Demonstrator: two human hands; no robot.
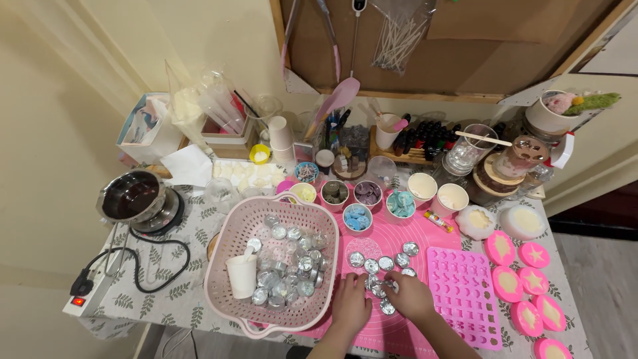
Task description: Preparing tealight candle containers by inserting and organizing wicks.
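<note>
A person's two hands work over a pink silicone mat (399, 239) crowded with candle-making supplies. The left hand (350, 302) rests palm-down at the mat's near edge, fingers loosely curled beside a cluster of small silver tealight cups (382, 266); whether it grips one cannot be told. The right hand (410, 296) lies just right of it on the mat, fingertips pinched on what appears to be one cup at the cluster's near side — the hold is partly hidden. More of the same cups fill a pink colander basket (229, 233) just left of the mat, with a white paper cup (242, 275) standing inside it. At the mat's far edge stand small bowls of coloured wax pieces (357, 218); on its right side lies a pink silicone mould tray (463, 292), and beyond that, round pink moulds (508, 282) filled with pale wax.

The step in hand looks like setting cups out in rows on the mat — several stand upright already. A next placement would call for a steady pinch and an upright set-down close beside the others.
</note>
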